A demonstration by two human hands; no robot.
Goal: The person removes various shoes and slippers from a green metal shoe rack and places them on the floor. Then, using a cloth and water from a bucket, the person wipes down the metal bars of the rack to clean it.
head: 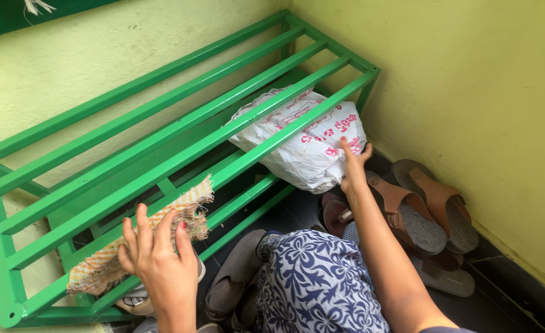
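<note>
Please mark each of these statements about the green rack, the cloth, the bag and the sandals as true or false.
1. The left hand presses a woven cloth against the green rack. True.
2. The right hand holds a brown sandal. False: it touches the white plastic bag; the brown sandals lie on the floor beside it.
3. The white plastic bag sits on top of the rack. False: it lies under the top bars.
4. The rack stands in a corner of yellow walls. True.
5. The top bars carry shoes. False: they carry none.
</note>
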